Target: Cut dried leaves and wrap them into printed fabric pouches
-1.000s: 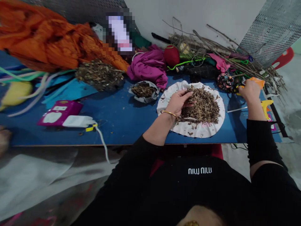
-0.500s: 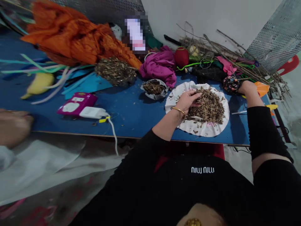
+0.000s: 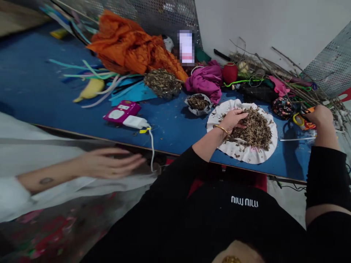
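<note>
Your blue table [image 3: 175, 126] is crowded, so keep the work inside the white paper plate [image 3: 248, 155] near its front edge. The heap of dried brown bits [image 3: 255, 128] sits on that plate, a little toward the far side, with crumbs scattered over the rim. Your left hand [image 3: 233, 119] lies on the near-left side of the heap with the fingers curled into it, loosely gathering a pinch; I judge it best to draw the bits toward the plate's middle, so that none roll off the rim onto the table. Lift only what the fingers can close around.

Your right hand [image 3: 320, 116] is out at the far right, clenched around something beside the scissors [image 3: 300, 120] with the yellow and orange handles. I cannot tell whether it grasps the scissors or something under the palm. Keep it clear of the loose twigs [image 3: 287, 69] behind it.

Another person's hand [image 3: 109, 164] reaches in flat and open below the table edge on your left; it is blurred, and what it reaches for is not visible. A patch by the orange cloth [image 3: 131, 47] is pixelated out. The small bowl [image 3: 199, 104] holds more brown bits, too small to tell whether they are the same stuff.
</note>
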Available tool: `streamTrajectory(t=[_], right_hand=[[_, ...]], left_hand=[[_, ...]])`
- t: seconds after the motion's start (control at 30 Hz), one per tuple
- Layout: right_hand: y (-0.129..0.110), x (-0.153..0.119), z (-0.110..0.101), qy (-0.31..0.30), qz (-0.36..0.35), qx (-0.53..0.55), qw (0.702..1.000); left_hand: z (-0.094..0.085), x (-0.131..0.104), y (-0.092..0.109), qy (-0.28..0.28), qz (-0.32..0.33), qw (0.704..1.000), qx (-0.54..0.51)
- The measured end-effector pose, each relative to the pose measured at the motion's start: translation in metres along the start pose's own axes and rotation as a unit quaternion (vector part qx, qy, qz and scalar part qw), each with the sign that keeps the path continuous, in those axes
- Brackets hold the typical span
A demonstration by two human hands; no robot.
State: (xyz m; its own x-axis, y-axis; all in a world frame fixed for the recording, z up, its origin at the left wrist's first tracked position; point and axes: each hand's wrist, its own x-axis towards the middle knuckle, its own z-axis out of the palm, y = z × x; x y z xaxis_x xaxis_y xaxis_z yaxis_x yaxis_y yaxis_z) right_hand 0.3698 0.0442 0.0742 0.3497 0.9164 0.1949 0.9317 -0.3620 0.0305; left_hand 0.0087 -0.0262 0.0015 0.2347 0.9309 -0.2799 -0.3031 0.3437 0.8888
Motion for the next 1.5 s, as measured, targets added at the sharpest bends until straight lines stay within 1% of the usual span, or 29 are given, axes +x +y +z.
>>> streamTrajectory(t=[0.03, 0.1, 0.17, 0.2, 0.23, 0.27, 0.3, 0.33, 0.37, 0.4, 0.43, 0.47, 0.53, 0.6, 0.63, 0.73, 0.8, 0.9, 0.97, 1.1, 1.3, 1.4, 1.5], right_hand=[[0.004, -0.007, -0.003, -0.018, 0.028, -0.002, 0.999], [0.009, -0.025, -0.007, -0.012, 0.069, 0.019, 0.997], [0.013, -0.046, -0.006, 0.046, 0.078, 0.093, 0.992], [0.013, -0.058, -0.004, 0.080, 0.076, 0.148, 0.983], [0.011, -0.069, 0.000, 0.116, 0.064, 0.216, 0.967], [0.008, -0.079, 0.004, 0.147, 0.048, 0.296, 0.943], [0.004, -0.088, 0.008, 0.165, 0.029, 0.381, 0.909], [-0.003, -0.096, 0.012, 0.166, 0.012, 0.464, 0.870], [-0.011, -0.103, 0.015, 0.148, -0.004, 0.534, 0.832], [-0.020, -0.108, 0.017, 0.115, -0.023, 0.584, 0.803], [-0.031, -0.112, 0.018, 0.081, -0.044, 0.612, 0.785], [-0.041, -0.115, 0.019, 0.045, -0.070, 0.622, 0.779], [-0.059, -0.118, 0.022, -0.014, -0.123, 0.613, 0.780], [-0.072, -0.119, 0.029, -0.047, -0.169, 0.578, 0.797], [-0.074, -0.120, 0.033, -0.056, -0.185, 0.553, 0.810], [-0.071, -0.125, 0.048, -0.087, -0.213, 0.464, 0.855], [-0.064, -0.128, 0.055, -0.115, -0.238, 0.414, 0.871], [-0.058, -0.133, 0.055, -0.133, -0.294, 0.354, 0.878], [-0.058, -0.137, 0.052, -0.129, -0.316, 0.319, 0.884], [-0.066, -0.145, 0.047, -0.124, -0.322, 0.282, 0.895], [-0.072, -0.152, 0.048, -0.110, -0.340, 0.253, 0.899], [-0.074, -0.153, 0.047, -0.122, -0.351, 0.238, 0.898], [-0.075, -0.154, 0.046, -0.135, -0.346, 0.221, 0.902]], left_hand=[[0.000, 0.000, 0.000, 0.001, 0.000, 1.000, 0.001], [0.000, 0.000, 0.000, 0.002, -0.004, 1.000, 0.001], [0.001, -0.001, 0.001, 0.003, -0.007, 1.000, -0.002], [0.002, -0.001, 0.002, 0.005, -0.007, 1.000, -0.005], [0.002, -0.001, 0.002, 0.008, -0.006, 1.000, -0.007], [0.002, -0.001, 0.002, 0.012, -0.004, 1.000, -0.009], [0.002, 0.000, 0.003, 0.016, -0.003, 1.000, -0.011], [0.002, 0.000, 0.003, 0.021, -0.001, 1.000, -0.012], [0.001, 0.000, 0.003, 0.025, 0.000, 1.000, -0.012], [0.001, 0.001, 0.003, 0.027, 0.000, 1.000, -0.012], [0.001, 0.001, 0.004, 0.028, 0.000, 1.000, -0.013], [0.000, 0.001, 0.004, 0.030, -0.001, 0.999, -0.016], [0.000, 0.000, 0.004, 0.032, -0.002, 0.999, -0.023], [-0.001, -0.001, 0.005, 0.034, -0.006, 0.999, -0.025], [-0.001, -0.001, 0.005, 0.035, -0.009, 0.999, -0.023], [-0.002, -0.001, 0.004, 0.044, -0.013, 0.999, -0.015], [-0.002, 0.000, 0.002, 0.061, -0.006, 0.998, -0.014], [-0.001, 0.001, -0.001, 0.091, 0.017, 0.996, -0.007], [0.000, 0.001, -0.003, 0.093, 0.028, 0.995, 0.005], [0.001, 0.001, -0.007, 0.077, 0.034, 0.996, 0.037], [0.003, 0.000, -0.012, 0.087, 0.030, 0.993, 0.071], [0.003, -0.002, -0.013, 0.084, 0.026, 0.993, 0.074], [0.003, -0.002, -0.014, 0.078, 0.027, 0.993, 0.083]])
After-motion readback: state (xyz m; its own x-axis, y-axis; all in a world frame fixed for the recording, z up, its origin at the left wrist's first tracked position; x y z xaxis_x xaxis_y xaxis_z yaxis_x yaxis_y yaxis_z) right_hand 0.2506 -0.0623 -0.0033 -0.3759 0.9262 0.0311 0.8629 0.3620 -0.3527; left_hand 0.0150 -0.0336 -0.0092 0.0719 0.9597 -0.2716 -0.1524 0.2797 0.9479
